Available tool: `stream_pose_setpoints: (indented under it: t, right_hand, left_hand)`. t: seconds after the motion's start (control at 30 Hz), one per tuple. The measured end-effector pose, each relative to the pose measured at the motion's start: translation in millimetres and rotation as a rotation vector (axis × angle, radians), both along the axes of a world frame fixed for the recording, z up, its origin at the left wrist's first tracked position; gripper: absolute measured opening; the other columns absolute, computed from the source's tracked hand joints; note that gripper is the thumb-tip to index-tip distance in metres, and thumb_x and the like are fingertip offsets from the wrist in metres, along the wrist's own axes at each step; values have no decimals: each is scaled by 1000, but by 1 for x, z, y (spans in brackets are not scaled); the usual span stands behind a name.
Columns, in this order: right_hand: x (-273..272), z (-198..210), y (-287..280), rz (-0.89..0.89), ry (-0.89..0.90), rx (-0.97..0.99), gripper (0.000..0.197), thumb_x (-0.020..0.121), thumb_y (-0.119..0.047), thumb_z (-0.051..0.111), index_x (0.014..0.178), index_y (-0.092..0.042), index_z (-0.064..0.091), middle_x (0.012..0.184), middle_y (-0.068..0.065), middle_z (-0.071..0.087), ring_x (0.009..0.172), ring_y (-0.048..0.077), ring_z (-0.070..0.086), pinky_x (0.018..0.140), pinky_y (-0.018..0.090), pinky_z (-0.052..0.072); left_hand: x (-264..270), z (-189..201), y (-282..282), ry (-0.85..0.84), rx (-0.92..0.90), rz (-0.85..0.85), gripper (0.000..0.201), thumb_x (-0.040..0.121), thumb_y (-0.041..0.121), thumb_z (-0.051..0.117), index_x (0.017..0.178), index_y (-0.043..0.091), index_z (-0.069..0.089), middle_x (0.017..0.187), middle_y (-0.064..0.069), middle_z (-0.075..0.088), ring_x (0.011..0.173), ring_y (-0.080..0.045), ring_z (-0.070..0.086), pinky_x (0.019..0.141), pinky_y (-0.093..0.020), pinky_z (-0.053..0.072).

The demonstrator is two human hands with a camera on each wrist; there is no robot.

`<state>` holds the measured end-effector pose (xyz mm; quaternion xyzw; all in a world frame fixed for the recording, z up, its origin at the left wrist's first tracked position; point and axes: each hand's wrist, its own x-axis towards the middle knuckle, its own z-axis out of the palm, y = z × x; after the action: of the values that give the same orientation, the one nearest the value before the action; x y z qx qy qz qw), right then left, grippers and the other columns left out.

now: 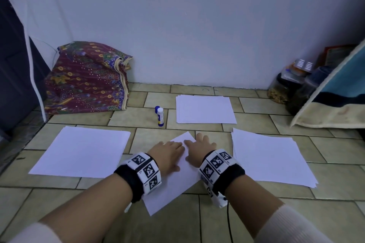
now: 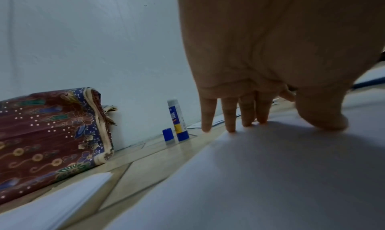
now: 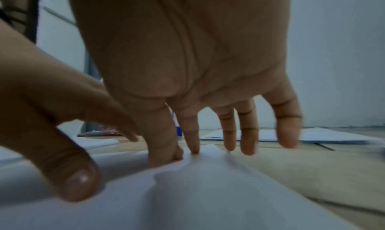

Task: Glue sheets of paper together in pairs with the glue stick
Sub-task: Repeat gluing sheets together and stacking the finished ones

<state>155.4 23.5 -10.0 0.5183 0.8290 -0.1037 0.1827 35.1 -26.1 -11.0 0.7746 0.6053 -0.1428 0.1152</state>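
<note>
Grip, left hand (image 1: 167, 152): released, fingers (image 2: 229, 116) straight and spread, tips pressing down on the centre sheet (image 1: 173, 181). Wrist band carries square black-and-white coded markers.

Grip, right hand (image 1: 199, 147): released, fingers (image 3: 229, 131) extended, the thumb and first finger on the far part of the same sheet, the outer fingers reaching past its edge over the floor (image 1: 197, 223). The paper bulges slightly under this hand in the right wrist view. Same style of marker band, with a black cable trailing from it.

Centre sheet: white, lying askew on the tiled floor, one corner pointing away from the person. Whether it is one sheet or two laid together cannot be told.

Left stack (image 1: 81, 152): white paper, flat on the floor, just beside the left forearm, apart from the centre sheet.

Right stack (image 1: 270, 158): white paper, edges slightly fanned, near the right wrist.

Far stack (image 1: 205, 109): white paper, close to the wall, beyond both hands.

Glue stick (image 1: 160, 117): standing upright between the left stack and the far stack, uncapped; white top, blue and yellow label, lettering too blurred to read.

Cap (image 1: 157, 109): blue, standing on the floor, just beside the glue stick.

Patterned cloth (image 1: 87, 79): maroon with floral print, folded, against the wall at far left.

Jars (image 1: 284, 85): clear containers in the far right corner, partly hidden by a blue and cream mat (image 1: 331, 104) leaning there.
</note>
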Motion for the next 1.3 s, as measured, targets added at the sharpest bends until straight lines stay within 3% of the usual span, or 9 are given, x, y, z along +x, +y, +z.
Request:
stream_pose_setpoints:
  t: [0.13, 0.27, 0.37, 0.47, 0.53, 0.8, 1.07, 1.17, 1.3]
  right_hand:
    - [-11, 3, -13, 8, 36, -54, 52, 95, -38, 48, 140, -21, 30, 139, 10, 26, 127, 31, 28, 99, 47, 37]
    - [-19, 2, -11, 86, 115, -59, 59, 92, -25, 58, 142, -14, 28, 142, 10, 26, 135, 30, 21, 100, 48, 39]
    - [-25, -3, -2, 97, 175, -84, 66, 88, -12, 62, 144, -10, 27, 149, 11, 20, 138, 30, 21, 105, 45, 38]
    - [-32, -3, -1, 171, 203, -116, 71, 90, -9, 58, 148, -11, 19, 157, 9, 9, 143, 26, 17, 113, 47, 27]
    - [-37, -1, -5, 256, 180, -171, 81, 91, -17, 59, 152, -10, 5, 160, 5, 0, 147, 20, 7, 117, 48, 16]
    - [-10, -1, 9, 213, 91, -218, 66, 98, -22, 36, 153, -19, -1, 160, -6, -7, 145, 19, 17, 118, 50, 5]
    - [31, -3, 24, 23, 91, -227, 73, 97, -48, 39, 152, -26, -3, 159, -8, -8, 146, 18, 14, 116, 54, 5]
    - [31, -2, 23, 17, 136, -201, 89, 87, -51, 56, 153, -22, 3, 160, -5, 1, 143, 20, 22, 117, 51, 7]
    - [22, 2, 19, 45, 116, 12, 85, 75, -52, 71, 137, -8, 32, 142, 6, 36, 129, 25, 36, 104, 38, 37]
  left_hand:
    - [5, 8, -3, 0, 27, 67, 43, 96, 38, 49, 128, 9, 47, 127, -6, 50, 116, -24, 48, 84, -34, 42]
    - [-2, 16, -2, -41, 77, 167, 34, 92, 30, 54, 121, 13, 52, 120, -5, 56, 108, -24, 56, 80, -32, 44]
    - [-14, 6, -4, -62, 50, 286, 55, 88, 40, 62, 130, 10, 42, 133, -7, 45, 123, -23, 44, 93, -34, 41]
    - [-22, -10, -3, -54, -60, 354, 87, 92, 50, 53, 152, 5, 8, 160, -9, 6, 148, -21, 6, 115, -44, 24]
    - [-24, -18, -2, -5, -130, 361, 92, 94, 55, 43, 152, 6, -8, 161, -8, -11, 148, -20, -9, 118, -49, 13]
    - [-29, -22, -5, 77, -160, 329, 85, 97, 59, 27, 151, 8, -15, 159, -6, -19, 147, -17, -14, 118, -54, 0]
    - [-29, -21, -8, 90, -161, 318, 84, 97, 60, 25, 151, 9, -16, 158, -3, -21, 147, -14, -16, 117, -56, -3]
    - [-29, -18, -8, 106, -151, 310, 85, 97, 60, 25, 151, 9, -14, 159, -3, -19, 147, -14, -16, 117, -56, -2]
    - [-27, -5, -7, 136, -66, 291, 81, 96, 61, 26, 152, 5, 9, 161, -6, 4, 148, -17, -5, 118, -50, 6]
